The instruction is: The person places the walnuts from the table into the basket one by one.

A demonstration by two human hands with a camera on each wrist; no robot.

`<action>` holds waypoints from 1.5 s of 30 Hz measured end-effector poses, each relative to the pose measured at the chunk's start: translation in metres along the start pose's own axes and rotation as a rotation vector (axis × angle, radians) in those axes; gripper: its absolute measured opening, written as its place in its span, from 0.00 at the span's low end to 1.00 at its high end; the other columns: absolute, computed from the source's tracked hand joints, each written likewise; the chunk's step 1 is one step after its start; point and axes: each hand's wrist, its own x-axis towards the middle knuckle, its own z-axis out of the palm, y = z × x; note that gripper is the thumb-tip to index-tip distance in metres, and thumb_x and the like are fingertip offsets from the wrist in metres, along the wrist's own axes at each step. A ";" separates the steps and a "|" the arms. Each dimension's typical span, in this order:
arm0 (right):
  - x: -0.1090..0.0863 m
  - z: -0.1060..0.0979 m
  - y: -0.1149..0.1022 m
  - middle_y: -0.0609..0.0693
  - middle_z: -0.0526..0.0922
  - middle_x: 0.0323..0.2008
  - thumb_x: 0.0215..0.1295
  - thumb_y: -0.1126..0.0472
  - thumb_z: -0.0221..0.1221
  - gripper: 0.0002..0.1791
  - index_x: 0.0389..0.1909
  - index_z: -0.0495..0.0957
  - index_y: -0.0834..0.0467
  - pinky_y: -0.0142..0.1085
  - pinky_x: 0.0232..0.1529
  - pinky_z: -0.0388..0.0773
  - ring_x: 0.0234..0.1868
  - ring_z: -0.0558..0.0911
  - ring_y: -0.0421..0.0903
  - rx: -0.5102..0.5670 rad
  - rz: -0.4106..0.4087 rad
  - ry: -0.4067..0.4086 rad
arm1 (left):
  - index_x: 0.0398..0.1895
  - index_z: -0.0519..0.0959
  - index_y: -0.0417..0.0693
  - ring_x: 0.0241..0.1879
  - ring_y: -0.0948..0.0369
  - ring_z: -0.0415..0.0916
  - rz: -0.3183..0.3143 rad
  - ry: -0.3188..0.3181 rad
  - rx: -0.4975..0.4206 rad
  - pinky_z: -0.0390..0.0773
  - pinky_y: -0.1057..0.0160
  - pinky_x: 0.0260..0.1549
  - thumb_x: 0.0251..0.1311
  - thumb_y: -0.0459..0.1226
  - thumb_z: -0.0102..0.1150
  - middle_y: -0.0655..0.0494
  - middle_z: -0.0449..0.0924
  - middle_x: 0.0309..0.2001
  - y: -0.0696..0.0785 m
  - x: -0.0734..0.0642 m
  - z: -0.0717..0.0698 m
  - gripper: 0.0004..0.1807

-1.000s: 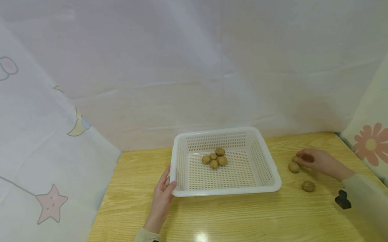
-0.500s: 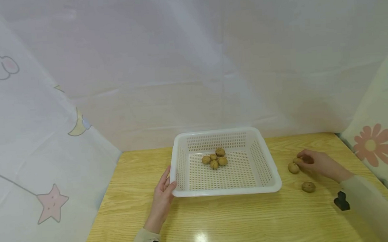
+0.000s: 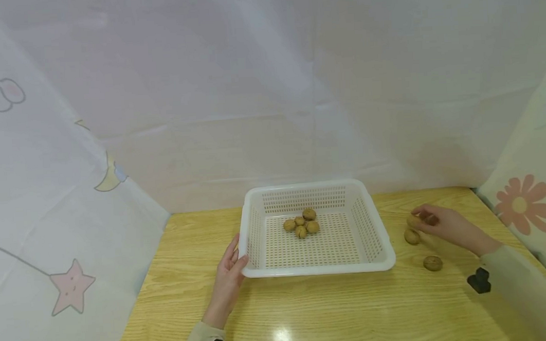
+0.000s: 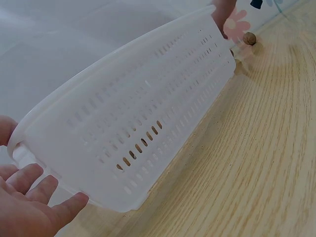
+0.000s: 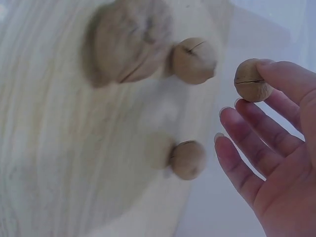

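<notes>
A white plastic basket (image 3: 320, 269) with slotted walls stands on the table, several walnuts (image 3: 312, 227) grouped on its floor. My left hand (image 3: 228, 277) grips the basket's left rim, thumb on top and fingers along the outside, as the left wrist view also shows. To the right of the basket, my right hand (image 3: 449, 228) pinches a walnut (image 5: 253, 80) between thumb and fingers, raised off the table. Below it lie a walnut (image 3: 412, 236) and, nearer the front, another walnut (image 3: 433, 263). The right wrist view shows one more walnut (image 5: 187, 159), which the hand hides in the head view.
The wooden table (image 3: 336, 311) reaches back to a pale cloth (image 3: 270, 114) hanging behind the basket. Printed cloth also hangs on both sides, with a star (image 3: 72, 286) at left and a flower (image 3: 526, 204) at right.
My right hand has lifted the pinched walnut a little and shifted it slightly left and back. The left hand and the basket stay where they were.
</notes>
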 end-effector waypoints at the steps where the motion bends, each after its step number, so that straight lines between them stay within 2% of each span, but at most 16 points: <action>1: 0.000 -0.001 -0.004 0.65 0.83 0.51 0.75 0.52 0.63 0.24 0.62 0.77 0.65 0.56 0.44 0.84 0.46 0.85 0.61 -0.001 -0.006 -0.001 | 0.85 0.48 0.47 0.76 0.41 0.59 -0.001 0.000 0.001 0.76 0.53 0.64 0.76 0.31 0.49 0.38 0.56 0.80 0.000 0.000 0.000 0.38; 7: 0.005 -0.011 -0.028 0.60 0.84 0.50 0.75 0.53 0.62 0.25 0.64 0.78 0.64 0.43 0.39 0.83 0.42 0.83 0.48 -0.029 -0.049 -0.003 | 0.85 0.49 0.48 0.76 0.42 0.59 -0.007 0.009 0.003 0.76 0.54 0.64 0.77 0.31 0.49 0.40 0.56 0.80 0.001 -0.001 0.000 0.38; 12: 0.010 -0.018 -0.050 0.56 0.85 0.51 0.75 0.52 0.63 0.24 0.63 0.79 0.63 0.37 0.37 0.81 0.42 0.82 0.45 -0.016 -0.072 -0.004 | 0.85 0.48 0.47 0.76 0.42 0.58 0.000 0.005 0.008 0.76 0.55 0.64 0.77 0.31 0.49 0.40 0.55 0.81 0.001 0.000 0.000 0.38; 23: 0.039 -0.026 -0.098 0.49 0.84 0.53 0.74 0.51 0.64 0.20 0.61 0.81 0.54 0.38 0.42 0.80 0.46 0.80 0.45 0.005 -0.145 -0.022 | 0.85 0.49 0.48 0.76 0.43 0.60 -0.006 0.002 0.005 0.78 0.57 0.62 0.77 0.31 0.48 0.40 0.56 0.80 0.001 -0.001 0.000 0.37; 29: 0.061 -0.023 -0.122 0.48 0.84 0.50 0.72 0.52 0.66 0.19 0.60 0.81 0.53 0.39 0.42 0.81 0.44 0.82 0.44 0.013 -0.186 -0.035 | 0.85 0.49 0.48 0.76 0.43 0.60 -0.009 0.008 0.006 0.78 0.57 0.62 0.77 0.31 0.48 0.40 0.57 0.80 0.001 -0.001 0.000 0.37; 35: 0.082 -0.015 -0.144 0.49 0.85 0.48 0.71 0.57 0.67 0.17 0.58 0.81 0.55 0.41 0.43 0.82 0.42 0.83 0.44 0.021 -0.236 -0.046 | 0.85 0.49 0.48 0.76 0.41 0.59 -0.008 0.001 0.012 0.77 0.56 0.63 0.77 0.31 0.48 0.39 0.56 0.80 0.002 0.000 0.000 0.37; 40: 0.101 -0.004 -0.156 0.49 0.85 0.47 0.72 0.56 0.66 0.18 0.59 0.81 0.56 0.41 0.41 0.82 0.42 0.83 0.44 0.019 -0.266 -0.069 | 0.85 0.49 0.48 0.76 0.41 0.59 -0.009 0.003 0.008 0.77 0.56 0.63 0.77 0.31 0.48 0.39 0.57 0.80 0.001 -0.001 0.000 0.37; 45: 0.120 0.011 -0.163 0.50 0.86 0.47 0.72 0.54 0.66 0.19 0.60 0.80 0.56 0.43 0.43 0.82 0.44 0.83 0.46 0.037 -0.259 -0.102 | 0.85 0.49 0.49 0.76 0.41 0.58 -0.012 0.001 0.008 0.76 0.54 0.65 0.77 0.31 0.49 0.40 0.56 0.80 0.001 -0.001 0.000 0.37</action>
